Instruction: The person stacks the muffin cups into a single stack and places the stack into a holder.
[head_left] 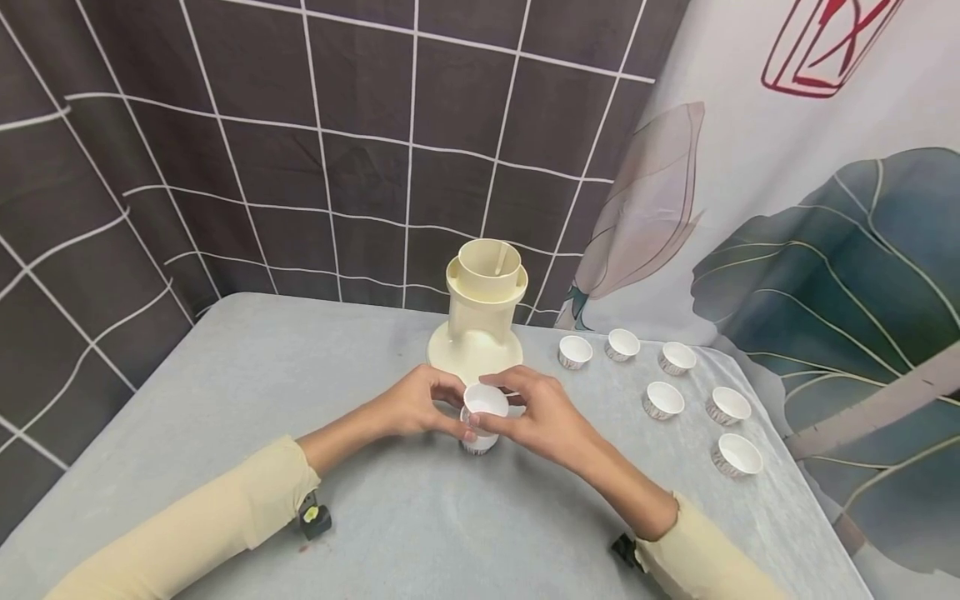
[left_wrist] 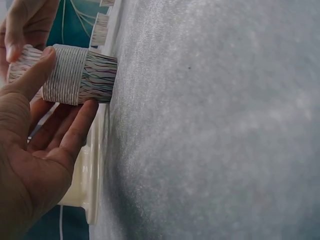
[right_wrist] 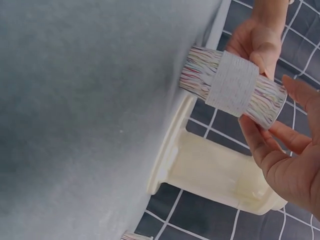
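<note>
A stack of paper baking cups (left_wrist: 97, 77), white with thin coloured wavy lines, stands upright on the table; its nested rims form a ridged band. Round the stack are the thumb and fingers of my left hand (head_left: 416, 406). Thumb and fingers of my right hand (head_left: 547, 417) pinch the top paper baking cup (right_wrist: 269, 100), whose patterned wall shows above the band of rims. In the head view its white inside (head_left: 486, 400) faces up. Just behind both hands stands a cream plastic stand (head_left: 476, 329) with a round base and an open-topped cylinder.
Several single paper baking cups (head_left: 663, 401) stand mouth up, spaced apart, on the right side of the table. Grey cloth covers the tabletop (head_left: 300, 358). A dark gridded curtain (head_left: 360, 183) hangs behind it, and a pale curtain with painted leaves (head_left: 847, 275) at the right.
</note>
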